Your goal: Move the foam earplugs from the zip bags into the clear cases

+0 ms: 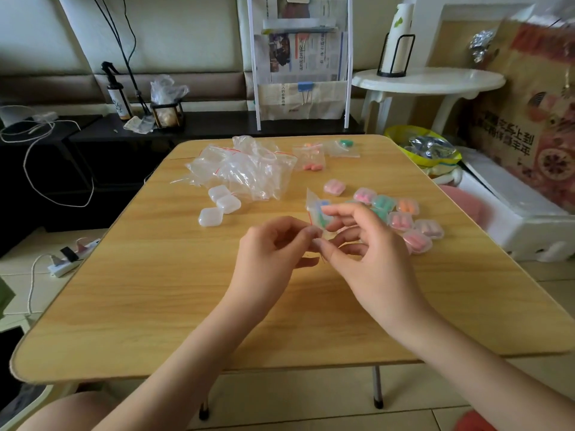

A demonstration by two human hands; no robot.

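Earplugs (322,213), green and blue, stand near upright in a zip bag (315,203) pinched by left hand (273,247) and right hand (364,244), red-striped mouth downward.

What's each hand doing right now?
Left hand: pinching the lower edge of the zip bag.
Right hand: pinching the same zip bag with thumb and fingers.

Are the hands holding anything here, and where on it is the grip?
Yes. Both hands pinch one small zip bag with earplugs inside, above the table. The left hand and right hand grip it at its lower end; the top sticks up free.
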